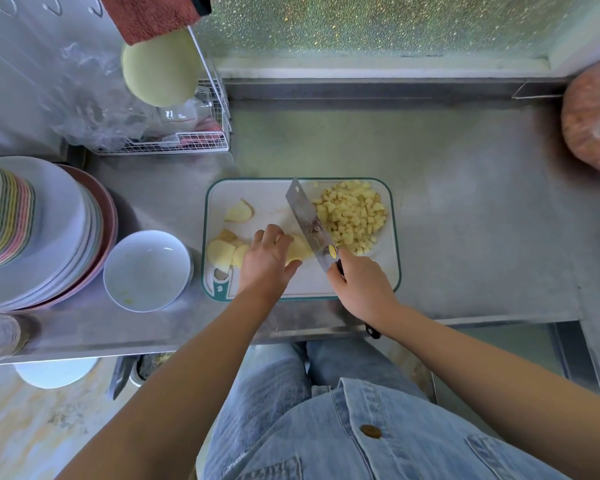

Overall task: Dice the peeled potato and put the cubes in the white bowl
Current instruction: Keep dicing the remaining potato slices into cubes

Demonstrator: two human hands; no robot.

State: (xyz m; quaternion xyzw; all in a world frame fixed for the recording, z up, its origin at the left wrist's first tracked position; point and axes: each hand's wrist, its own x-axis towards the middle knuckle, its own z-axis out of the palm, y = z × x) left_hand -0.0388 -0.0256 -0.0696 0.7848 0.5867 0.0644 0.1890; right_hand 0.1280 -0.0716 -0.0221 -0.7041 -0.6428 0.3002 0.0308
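Left grip (267, 258) clamped over remaining potato (298, 249) near front edge of cutting board (267, 192), steadying it against cleaver (305, 216). Right grip (361, 285) wrapped round cleaver handle. Cubes (352, 216) heaped at board's right end, clear of blade. White bowl (142, 261) just beside board's left edge, holding no cubes yet.

On your board (271, 202), cubes (352, 216) right, slices (219, 252) left, knife (305, 216) between, bowl (148, 270) just off its left edge, plates (49, 230) farther left.

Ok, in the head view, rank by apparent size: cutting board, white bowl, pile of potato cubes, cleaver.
1. cutting board
2. white bowl
3. pile of potato cubes
4. cleaver: blade long as the bowl but narrow, so third and fourth unsure.
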